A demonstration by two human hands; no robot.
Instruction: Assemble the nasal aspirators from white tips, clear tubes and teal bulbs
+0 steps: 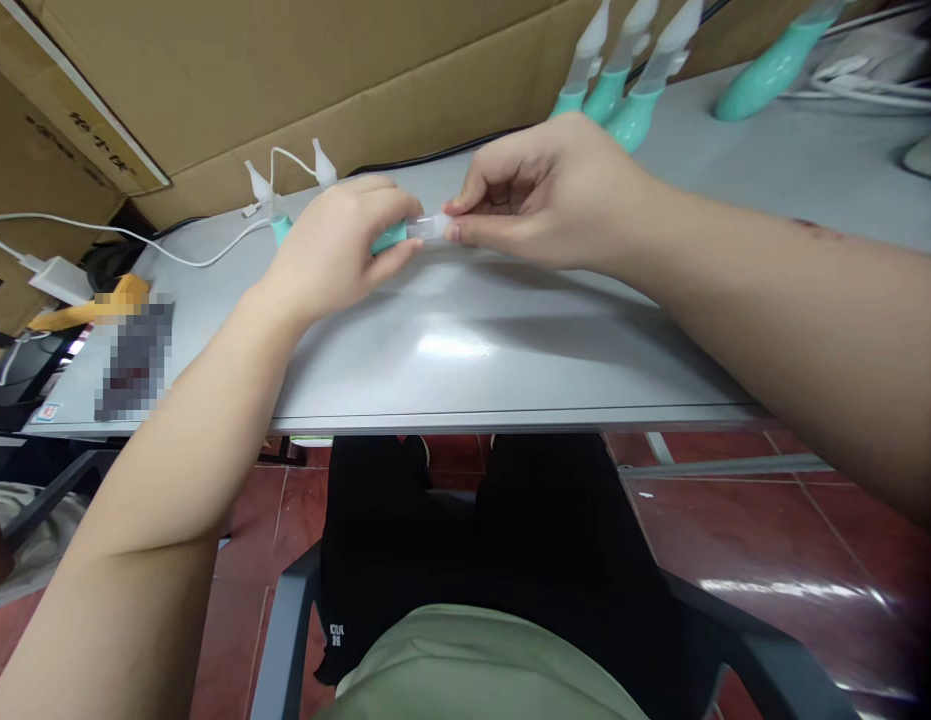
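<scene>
My left hand (352,235) is wrapped round the teal body of a nasal aspirator (391,237), held low above the grey table and pointing right. A clear section (426,227) sticks out beyond its fingers. My right hand (544,195) pinches the end of that section between thumb and fingertips, which hide the tip. Beyond my left hand stand other teal aspirators with white pointed tips (260,184), one partly covered by the hand. Behind my right hand several more aspirators (634,100) stand upright close together.
Cardboard (322,80) walls the table's back edge. A white cable (202,262) runs left to a white charger (62,280), near a yellow object (127,295) and a blurred dark item (135,365). At right, a teal body (772,70) lies tilted near bundled cables (862,80).
</scene>
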